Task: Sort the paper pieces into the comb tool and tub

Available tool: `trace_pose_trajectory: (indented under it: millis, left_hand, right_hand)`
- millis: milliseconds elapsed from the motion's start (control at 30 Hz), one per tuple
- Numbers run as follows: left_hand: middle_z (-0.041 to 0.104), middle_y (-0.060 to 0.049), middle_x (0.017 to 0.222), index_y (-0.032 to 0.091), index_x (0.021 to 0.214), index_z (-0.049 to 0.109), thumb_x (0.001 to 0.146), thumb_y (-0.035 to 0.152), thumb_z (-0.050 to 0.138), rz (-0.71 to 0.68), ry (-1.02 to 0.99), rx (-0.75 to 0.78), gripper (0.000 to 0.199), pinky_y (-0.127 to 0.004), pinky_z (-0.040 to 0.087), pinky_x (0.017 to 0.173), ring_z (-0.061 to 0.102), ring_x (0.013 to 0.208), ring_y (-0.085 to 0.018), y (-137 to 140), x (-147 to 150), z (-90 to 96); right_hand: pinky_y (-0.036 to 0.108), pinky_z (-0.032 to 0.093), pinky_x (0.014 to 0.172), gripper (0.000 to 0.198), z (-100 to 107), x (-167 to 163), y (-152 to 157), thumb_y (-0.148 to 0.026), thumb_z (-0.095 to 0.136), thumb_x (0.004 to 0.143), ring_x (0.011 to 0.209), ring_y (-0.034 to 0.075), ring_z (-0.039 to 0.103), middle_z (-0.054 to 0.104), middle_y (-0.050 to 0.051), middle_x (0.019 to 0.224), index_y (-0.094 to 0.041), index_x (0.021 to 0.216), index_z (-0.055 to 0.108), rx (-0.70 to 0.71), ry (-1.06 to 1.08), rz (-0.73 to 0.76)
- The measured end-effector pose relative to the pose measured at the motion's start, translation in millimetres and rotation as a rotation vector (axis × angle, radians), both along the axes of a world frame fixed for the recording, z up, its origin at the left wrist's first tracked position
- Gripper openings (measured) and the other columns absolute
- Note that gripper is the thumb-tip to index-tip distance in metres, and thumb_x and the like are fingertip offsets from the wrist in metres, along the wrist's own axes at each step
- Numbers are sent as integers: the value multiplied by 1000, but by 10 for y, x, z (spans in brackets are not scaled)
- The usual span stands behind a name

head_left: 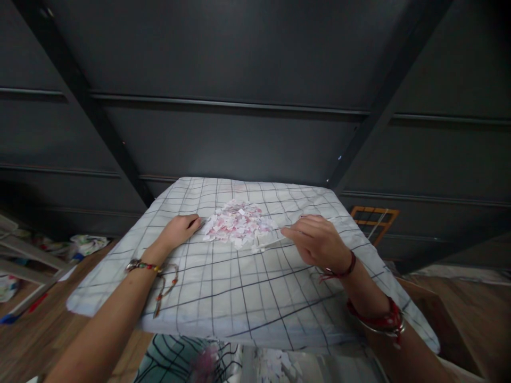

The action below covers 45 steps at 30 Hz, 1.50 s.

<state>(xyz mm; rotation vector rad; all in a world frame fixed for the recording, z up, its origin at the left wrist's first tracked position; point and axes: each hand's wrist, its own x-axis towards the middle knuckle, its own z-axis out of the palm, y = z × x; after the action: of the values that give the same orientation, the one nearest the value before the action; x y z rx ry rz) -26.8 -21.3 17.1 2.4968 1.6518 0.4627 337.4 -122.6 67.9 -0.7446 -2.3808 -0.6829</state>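
Note:
A heap of small white and pink paper scraps lies on a table with a white checked cloth. My left hand rests on the cloth just left of the heap, its fingers curled in; whatever they may hold is hidden. On the other side, my right hand pinches a thin white stick between thumb and fingers. The stick slants down to the left, its far end at a few scraps by the heap's lower right edge.
A dark panelled wall stands right behind the table. Below the near edge is a greyish container with paper scraps in it. An orange frame leans at the right, and a pale wooden rack stands at the left.

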Motion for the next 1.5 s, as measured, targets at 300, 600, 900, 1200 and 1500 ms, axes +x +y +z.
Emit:
trace_pose_trajectory:
  millis: [300,600,900,1200,1500]
  left_hand:
    - [65,-6,67,22,70,57,88,48,29,1,7,-12,42,-29,37,62,56,61,-19,3,2,5]
    - [62,-5,63,23,67,53,87,48,29,-3,7,-23,41,-29,36,62,54,60,-19,2,17,10]
    - [63,-5,65,22,69,55,88,48,29,0,17,-24,41,-30,36,63,55,61,-19,-1,20,18]
    - [65,-6,66,22,69,56,89,48,28,-6,43,-9,43,-29,37,61,55,60,-18,-6,24,23]
    - [66,-7,69,22,70,57,89,48,28,-9,36,-16,43,-30,37,63,57,63,-19,-16,20,25]
  right_hand:
    - [29,34,61,29,-7,-21,12,-5,43,81,61,15,45,58,-1,63,-18,92,66,32,-7,-10]
    - [29,35,60,27,-13,-18,4,-6,41,82,60,14,47,60,0,64,-17,91,64,32,51,-30]
    - [28,37,59,26,-11,-47,-31,-6,43,84,62,13,51,64,-2,69,-19,97,61,24,94,46]
    - [31,36,65,28,-132,-436,-46,-5,41,90,66,14,46,62,0,70,-18,99,63,140,-16,-13]
    - [30,37,70,26,-97,-410,-93,-5,41,91,67,14,45,60,-1,68,-17,96,63,126,7,84]
